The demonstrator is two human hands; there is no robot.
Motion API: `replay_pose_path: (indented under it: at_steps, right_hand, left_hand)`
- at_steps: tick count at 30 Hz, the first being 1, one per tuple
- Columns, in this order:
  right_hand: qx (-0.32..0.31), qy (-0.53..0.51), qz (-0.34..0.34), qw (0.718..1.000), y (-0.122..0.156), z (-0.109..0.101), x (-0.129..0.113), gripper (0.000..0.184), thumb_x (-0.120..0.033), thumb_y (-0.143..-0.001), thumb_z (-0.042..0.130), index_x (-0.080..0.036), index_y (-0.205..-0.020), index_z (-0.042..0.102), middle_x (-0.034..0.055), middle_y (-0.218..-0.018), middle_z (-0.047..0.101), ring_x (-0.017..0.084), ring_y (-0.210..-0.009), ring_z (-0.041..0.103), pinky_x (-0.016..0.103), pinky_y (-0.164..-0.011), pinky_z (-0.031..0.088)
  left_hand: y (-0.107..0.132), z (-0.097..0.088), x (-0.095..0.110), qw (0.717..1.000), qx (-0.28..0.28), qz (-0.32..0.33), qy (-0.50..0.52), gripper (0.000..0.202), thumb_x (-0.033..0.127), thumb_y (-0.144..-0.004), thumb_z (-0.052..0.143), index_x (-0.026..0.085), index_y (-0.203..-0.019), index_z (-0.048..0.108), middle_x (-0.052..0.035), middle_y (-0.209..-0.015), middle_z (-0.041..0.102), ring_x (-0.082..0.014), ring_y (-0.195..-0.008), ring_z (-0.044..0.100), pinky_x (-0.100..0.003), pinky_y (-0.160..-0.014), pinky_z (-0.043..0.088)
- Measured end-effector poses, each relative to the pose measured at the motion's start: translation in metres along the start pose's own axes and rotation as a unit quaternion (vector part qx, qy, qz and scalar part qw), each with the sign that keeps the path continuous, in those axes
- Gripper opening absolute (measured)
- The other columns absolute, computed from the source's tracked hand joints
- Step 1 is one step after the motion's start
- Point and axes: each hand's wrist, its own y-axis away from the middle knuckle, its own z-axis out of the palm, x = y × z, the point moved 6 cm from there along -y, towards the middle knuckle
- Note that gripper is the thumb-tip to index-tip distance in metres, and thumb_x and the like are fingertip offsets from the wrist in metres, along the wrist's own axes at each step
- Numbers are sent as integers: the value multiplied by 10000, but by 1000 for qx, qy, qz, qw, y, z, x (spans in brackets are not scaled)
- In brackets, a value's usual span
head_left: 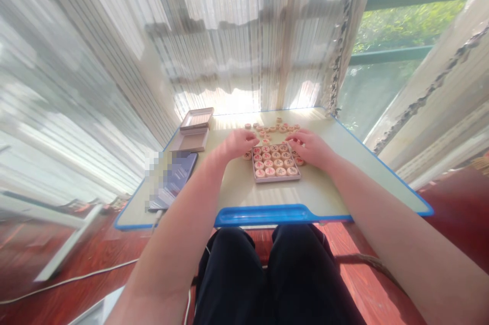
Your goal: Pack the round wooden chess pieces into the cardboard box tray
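A shallow box (pixel 277 180) sits on the small table, filled with rows of round Chinese chess pieces (pixel 279 163) marked in red and black. My left hand (pixel 240 143) is at the box's far left corner, its fingers loosely bent, with nothing visible in them. On the opposite side, my right hand (pixel 308 148) hovers around the far right corner. Its fingers are slightly apart and close to a few pieces beside the box. Loose chess pieces (pixel 282 129) lie scattered beyond the box, between and behind both hands. Part of what lies under my fingers is hidden.
The pale table (pixel 237 192) has a blue edge and a blue front groove (pixel 263 214). An open, empty-looking box (pixel 193 131) stands at the back left. Nearer, a dark phone (pixel 178 177) lies with a cable (pixel 156 219) attached. Sheer curtains (pixel 237 50) hang behind.
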Motion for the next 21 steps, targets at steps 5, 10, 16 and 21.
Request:
replay_pose_path:
  at_steps: [5,10,16,21]
  right_hand:
    - [5,5,1,1000,0,-1,0,266,-296,-842,479,-174,-938,695,73,-880,625,177,-755,570,324,-768,461]
    - [8,10,7,1000,0,-2,0,272,-317,-846,477,-177,-937,692,71,-875,626,177,-744,572,329,-762,463]
    - [10,10,11,1000,1,-2,1,269,-333,-847,482,-185,-944,685,70,-886,626,182,-760,581,327,-751,468]
    - [2,8,13,1000,0,-2,0,274,-337,-849,475,-182,-943,681,73,-906,630,184,-767,585,332,-758,471]
  left_hand:
    - [0,-3,0,1000,17,-5,15,339,400,-787,458,156,-592,591,21,-535,485,-97,-541,429,-230,-509,322]
    - [0,-9,1,999,51,-3,6,371,415,-815,428,156,-619,608,9,-554,529,-110,-571,464,-235,-555,357]
    - [1,-24,-5,988,137,-56,35,317,332,-837,402,180,-828,680,-25,-802,685,-163,-760,605,-263,-728,455]
    - [-2,-16,-7,989,128,-46,57,347,338,-870,381,188,-936,687,-23,-883,708,-173,-853,633,-267,-799,472]
